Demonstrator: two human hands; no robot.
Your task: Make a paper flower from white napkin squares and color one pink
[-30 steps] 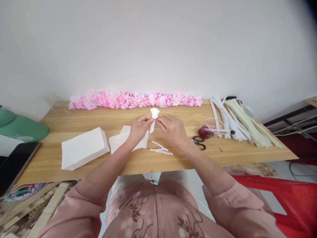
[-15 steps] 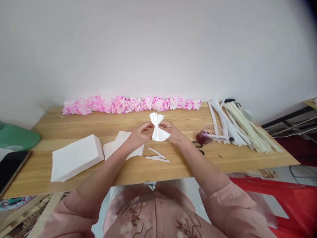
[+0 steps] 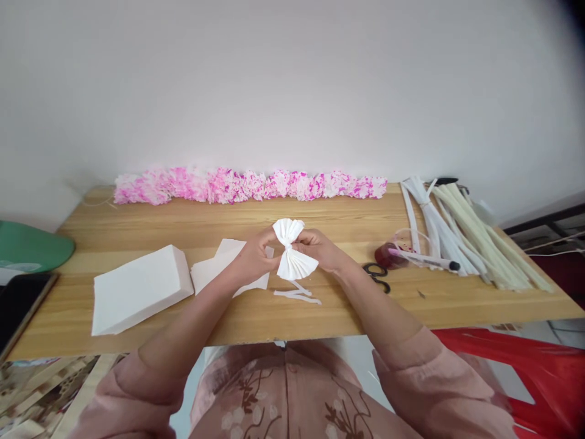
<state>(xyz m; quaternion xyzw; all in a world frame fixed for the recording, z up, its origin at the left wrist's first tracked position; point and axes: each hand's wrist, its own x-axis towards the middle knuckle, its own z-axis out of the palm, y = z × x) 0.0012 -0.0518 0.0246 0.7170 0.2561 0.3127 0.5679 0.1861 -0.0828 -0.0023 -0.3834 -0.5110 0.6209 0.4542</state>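
Note:
Between my hands, above the table, is a white pleated paper bow (image 3: 296, 262), pinched in at its middle and fanned out at both ends. My left hand (image 3: 256, 258) grips it from the left, with the fingertips partly behind the paper. From the right, my right hand (image 3: 320, 249) has its thumb and fingers closed at the bow's narrow waist. Below the bow lie a few thin white strips (image 3: 297, 296). White paper sheets (image 3: 228, 249) rest partly under my left forearm, beside a thick stack of white paper (image 3: 141, 289).
A row of pink-and-white paper flowers (image 3: 251, 185) runs along the wall. At right are black scissors (image 3: 377, 274), a jar of dark red liquid (image 3: 388, 255), a pen-like tube (image 3: 425, 260) and bundled white strips (image 3: 439, 225). A phone (image 3: 22, 305) and green object (image 3: 34, 247) are left.
The bow and both hands have come slightly lower and nearer to me. The bow's lower fan now covers part of the thin strips. The camera view has shifted a little.

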